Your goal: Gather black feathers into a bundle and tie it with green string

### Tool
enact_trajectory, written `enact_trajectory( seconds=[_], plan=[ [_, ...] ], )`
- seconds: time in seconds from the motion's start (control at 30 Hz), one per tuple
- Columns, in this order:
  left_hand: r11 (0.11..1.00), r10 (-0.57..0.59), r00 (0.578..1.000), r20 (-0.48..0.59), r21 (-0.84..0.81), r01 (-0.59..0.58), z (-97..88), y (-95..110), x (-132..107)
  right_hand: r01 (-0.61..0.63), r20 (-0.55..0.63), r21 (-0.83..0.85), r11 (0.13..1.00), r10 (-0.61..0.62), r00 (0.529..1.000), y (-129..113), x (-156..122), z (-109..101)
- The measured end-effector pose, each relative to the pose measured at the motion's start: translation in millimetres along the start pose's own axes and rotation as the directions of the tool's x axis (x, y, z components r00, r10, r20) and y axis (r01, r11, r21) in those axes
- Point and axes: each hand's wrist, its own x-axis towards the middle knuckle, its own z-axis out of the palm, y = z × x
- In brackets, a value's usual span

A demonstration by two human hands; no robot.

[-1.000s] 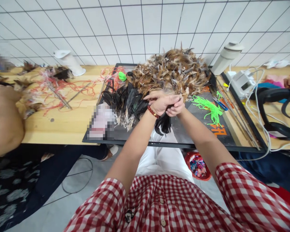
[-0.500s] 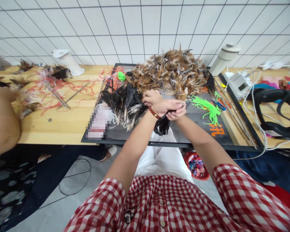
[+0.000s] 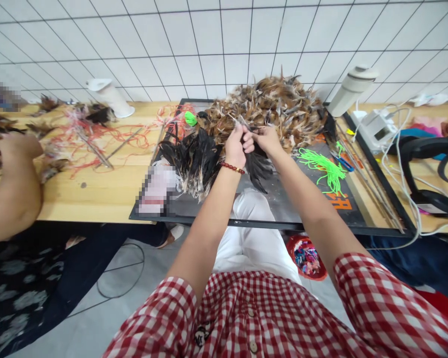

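My left hand (image 3: 238, 145), with a red bead bracelet at its wrist, is closed, thumb up. My right hand (image 3: 268, 139) is beside it, its fingers pinched together and turned toward the left thumb. Both hands meet at the upper end of a bunch of black feathers (image 3: 260, 169), which hangs down between them over the dark board (image 3: 227, 211). A thin pale tip pokes out above my left thumb; I cannot make out what it is. Left of my hands lies a pile of black feathers (image 3: 194, 161). Behind them rises a large heap of brown feathers (image 3: 272, 107).
Bright green cords (image 3: 323, 166) and blue-handled scissors (image 3: 345, 164) lie to the right, near thin sticks (image 3: 375, 181). A grey bottle (image 3: 353, 90) and white charger (image 3: 375, 130) stand beyond. At left, a co-worker's arm (image 3: 17, 184) is near tangled red strings (image 3: 104, 134).
My wrists were crossed near the board's front; now they are uncrossed, and my hands are farther forward, side by side. The black bunch has moved forward with them and its feathers fan out more.
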Motion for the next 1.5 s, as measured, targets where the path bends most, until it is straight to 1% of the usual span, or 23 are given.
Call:
enact_trajectory(
  seconds=[0.03, 0.1, 0.13, 0.2, 0.33, 0.43, 0.47, 0.53, 0.6, 0.63, 0.77, 0.9, 1.03, 1.2, 1.3, 1.37, 1.4, 1.43, 1.5],
  plan=[
    [0.997, 0.074, 0.994, -0.082, -0.011, -0.075, -2.2, 0, 5, -0.025, -0.021, 0.013, 1.0, 0.025, 0.999, -2, 1, 0],
    [0.984, 0.174, 0.962, -0.21, -0.01, -0.18, -7.0, 2, 12, -0.063, -0.045, 0.058, 0.996, 0.066, 0.997, -8, 1, -2],
    [0.979, 0.197, 0.949, -0.248, -0.004, -0.204, -9.3, 3, 15, -0.073, -0.038, 0.085, 0.994, 0.077, 0.996, -11, 0, -3],
    [0.978, 0.201, 0.94, -0.277, 0.011, -0.206, -13.0, 5, 18, -0.078, -0.008, 0.132, 0.988, 0.08, 0.997, -18, -4, -5],
    [0.984, 0.18, 0.946, -0.269, 0.053, -0.173, -16.6, 7, 19, -0.068, 0.091, 0.147, 0.987, 0.054, 0.994, -28, -10, -9],
    [0.98, 0.193, 0.943, -0.27, 0.091, -0.175, -17.1, 8, 18, -0.056, 0.137, 0.129, 0.99, 0.038, 0.99, -27, -9, -11],
    [0.98, 0.193, 0.945, -0.265, 0.102, -0.171, -17.3, 8, 18, -0.051, 0.133, 0.141, 0.989, 0.032, 0.991, -25, -7, -12],
    [0.979, 0.192, 0.948, -0.254, 0.114, -0.168, -18.0, 9, 18, -0.05, 0.08, 0.207, 0.977, 0.034, 0.996, -22, -3, -13],
    [0.977, 0.203, 0.947, -0.251, 0.112, -0.18, -19.4, 9, 20, -0.06, 0.03, 0.284, 0.957, 0.054, 0.998, -20, 0, -13],
    [0.977, 0.208, 0.946, -0.25, 0.107, -0.187, -20.3, 8, 21, -0.069, 0.026, 0.308, 0.949, 0.064, 0.998, -20, 1, -13],
    [0.98, 0.194, 0.954, -0.227, 0.094, -0.177, -24.0, 7, 25, -0.116, 0.088, 0.367, 0.923, 0.089, 0.992, -18, 1, -12],
    [0.98, 0.179, 0.958, -0.222, 0.123, -0.155, -24.1, 7, 24, -0.166, 0.113, 0.438, 0.884, 0.129, 0.985, -19, -3, -9],
    [0.976, 0.179, 0.962, -0.207, 0.16, -0.147, -19.5, 8, 21, -0.16, 0.151, 0.468, 0.869, 0.099, 0.984, -27, -8, -7],
    [0.971, 0.201, 0.954, -0.222, 0.175, -0.164, -18.6, 5, 21, -0.138, 0.222, 0.414, 0.9, 0.047, 0.974, -38, -14, -10],
    [0.966, 0.201, 0.957, -0.207, 0.203, -0.159, -23.1, 2, 26, -0.119, 0.269, 0.339, 0.933, 0.025, 0.963, -40, -15, -16],
    [0.963, 0.211, 0.959, -0.188, 0.209, -0.17, -25.2, 1, 28, -0.07, 0.304, 0.255, 0.964, -0.011, 0.953, -40, -14, -22],
    [0.963, 0.216, 0.959, -0.182, 0.203, -0.178, -25.2, 1, 28, -0.023, 0.299, 0.2, 0.98, -0.038, 0.953, -41, -13, -25],
    [0.965, 0.213, 0.961, -0.174, 0.193, -0.179, -24.4, 1, 27, 0.039, 0.267, 0.143, 0.989, -0.076, 0.961, -42, -12, -28],
    [0.974, 0.162, 0.978, -0.134, 0.178, -0.137, -20.6, 1, 21, 0.179, 0.146, 0.049, 0.983, -0.184, 0.972, -46, -11, -34]
  ],
)
